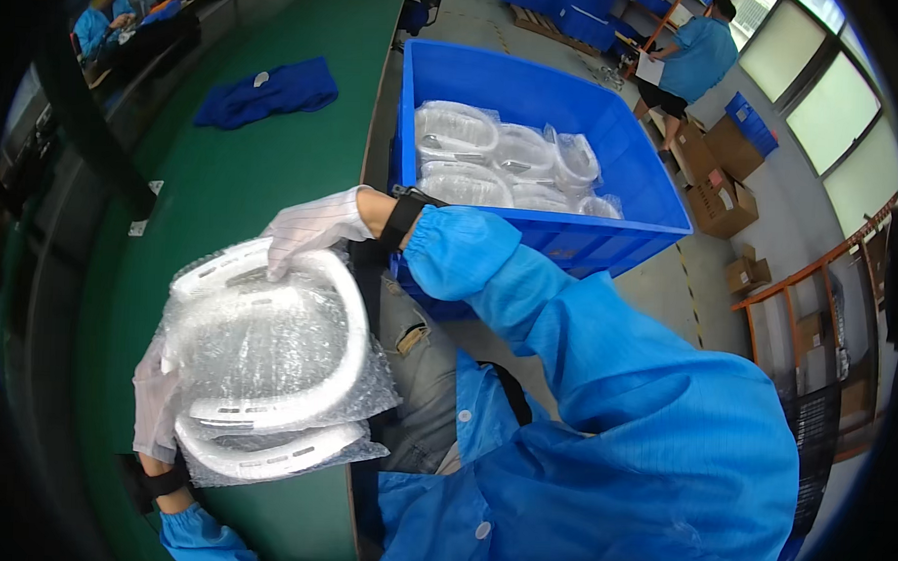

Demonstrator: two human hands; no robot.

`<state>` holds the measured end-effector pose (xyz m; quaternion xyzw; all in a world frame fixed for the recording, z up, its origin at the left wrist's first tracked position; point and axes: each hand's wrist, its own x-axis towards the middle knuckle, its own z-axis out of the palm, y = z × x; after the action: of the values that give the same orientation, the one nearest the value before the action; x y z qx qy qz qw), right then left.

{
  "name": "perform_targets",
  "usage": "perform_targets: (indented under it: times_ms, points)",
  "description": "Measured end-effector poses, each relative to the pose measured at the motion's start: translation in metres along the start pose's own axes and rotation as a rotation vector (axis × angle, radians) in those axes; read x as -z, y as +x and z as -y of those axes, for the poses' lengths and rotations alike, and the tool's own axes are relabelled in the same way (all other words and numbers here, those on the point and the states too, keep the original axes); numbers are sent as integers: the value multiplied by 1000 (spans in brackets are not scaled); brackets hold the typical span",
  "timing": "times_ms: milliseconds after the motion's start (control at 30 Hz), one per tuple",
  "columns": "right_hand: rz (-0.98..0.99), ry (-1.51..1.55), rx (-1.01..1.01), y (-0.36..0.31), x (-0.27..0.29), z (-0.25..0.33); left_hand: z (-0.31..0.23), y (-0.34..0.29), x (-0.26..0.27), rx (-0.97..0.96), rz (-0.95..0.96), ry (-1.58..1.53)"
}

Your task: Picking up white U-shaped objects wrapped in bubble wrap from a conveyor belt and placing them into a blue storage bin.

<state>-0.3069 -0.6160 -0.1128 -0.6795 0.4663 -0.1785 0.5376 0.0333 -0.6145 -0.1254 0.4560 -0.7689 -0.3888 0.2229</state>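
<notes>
A stack of white, rounded plastic frames (354, 322) in clear bubble-wrap bags is held over the green table at its near edge. At least two frames show, one overlapping the other. My right hand (317, 226), in a pale striped glove, grips the far rim of the upper frame, its thumb on top and other fingers mostly hidden. My left hand (156, 399), gloved too, holds the stack's left side; its fingertips are hidden by the wrap. Beyond my right forearm, a large blue plastic bin (545, 86) contains several similar bagged white frames (459, 128).
On the green table (225, 174) lies a folded dark blue cloth (268, 91) with a small pale object on it. A dark post (94, 120) stands at the left. Cardboard boxes (721, 203) and an orange rack (816, 264) are to the right; a person (699, 57) stands far off.
</notes>
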Motion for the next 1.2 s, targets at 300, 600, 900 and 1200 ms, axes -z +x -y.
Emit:
perform_targets:
  times_ms: [300,600,900,1200]
  points:
    - [-76,-897,478,57,3,-54,12,-1,0,-85,-148,20]
    - [-226,-828,-59,9,-16,27,-93,-29,-29,48,-441,503]
    - [-883,-1033,280,-28,-37,0,-98,-34,-68,-87,-307,861]
    - [-1000,-283,124,-82,-138,3,-111,-43,-62,91,-448,691]
